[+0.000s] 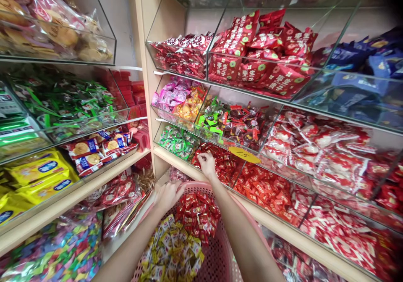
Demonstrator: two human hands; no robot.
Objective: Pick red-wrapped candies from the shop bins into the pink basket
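Lower centre of the frame, head view: pink basket [228,240], perforated plastic, with red-wrapped candies [201,214] toward its far side and yellow-wrapped candies [171,248] nearer the bottom edge. Left hand [166,196], left of centre, is on the basket's far rim, fingers closed over it. Right hand [207,164], mid-frame, reaches across the basket to the bottom shelf row, over a bin of dark red candies [225,162]; thumb and fingers curled together, can't tell if anything is pinched between them.

Just left of that bin: green-wrapped candies [178,141]. To its right: orange-red candies [264,189], then red-and-white packets [343,231] at lower right. Yellow oval tag [244,154] marked "15" on the shelf front, right of the right hand. Row above holds pink-purple candies [171,93] and white-and-red packets [317,141]. Upper right: big red packs [261,55], blue packs [362,72] at the edge. Left side: yellow packs [40,175], blue-and-red biscuit packs [100,149]. Lower left: multicoloured candies [59,248].
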